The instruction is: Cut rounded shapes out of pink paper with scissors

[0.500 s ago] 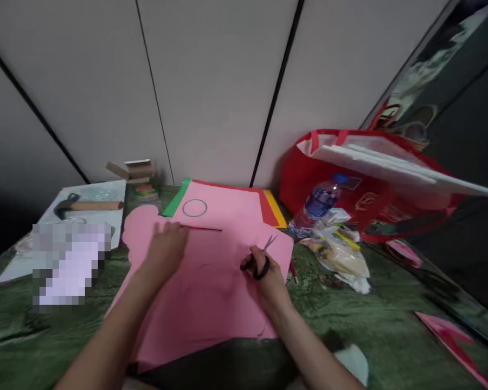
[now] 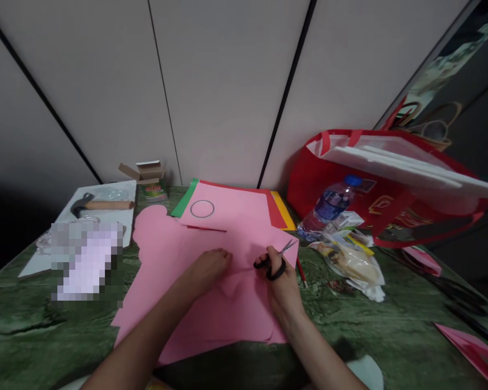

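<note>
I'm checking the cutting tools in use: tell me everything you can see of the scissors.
The scissors are a small pair with black looped handles, plastic by the look of them, and thin grey, metallic-looking blades. The right hand holds them by the handles, and the blades stand slightly apart. They point away from the person and to the right, over the right part of the pink paper. Whether the tips touch it cannot be told.

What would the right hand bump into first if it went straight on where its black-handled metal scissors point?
Probably the blue-capped clear plastic bottle: the scissors in the right hand aim roughly towards its lower end. Depth is unclear, so they might miss it.
</note>
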`<move>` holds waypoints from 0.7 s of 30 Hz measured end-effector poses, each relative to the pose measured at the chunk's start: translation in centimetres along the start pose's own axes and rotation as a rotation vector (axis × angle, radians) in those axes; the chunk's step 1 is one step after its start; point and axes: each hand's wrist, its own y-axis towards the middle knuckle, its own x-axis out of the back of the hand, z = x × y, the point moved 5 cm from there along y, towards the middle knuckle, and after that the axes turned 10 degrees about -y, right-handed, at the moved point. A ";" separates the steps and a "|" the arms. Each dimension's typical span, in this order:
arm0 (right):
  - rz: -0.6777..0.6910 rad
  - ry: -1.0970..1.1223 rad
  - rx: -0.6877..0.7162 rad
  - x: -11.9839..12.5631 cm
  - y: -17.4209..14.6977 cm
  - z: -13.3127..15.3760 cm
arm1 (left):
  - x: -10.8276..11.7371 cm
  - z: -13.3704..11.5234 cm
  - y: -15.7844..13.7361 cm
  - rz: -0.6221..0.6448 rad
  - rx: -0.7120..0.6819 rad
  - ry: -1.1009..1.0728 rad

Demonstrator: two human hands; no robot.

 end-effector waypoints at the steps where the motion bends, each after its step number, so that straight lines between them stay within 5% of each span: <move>1: -0.005 0.006 0.006 0.1 0.0 0.0 | 0.0 -0.1 0.0 0.002 -0.005 0.001; 21: -0.025 -0.114 0.311 0.1 -0.9 2.1 | 0.2 -1.5 -0.1 0.018 -0.030 0.097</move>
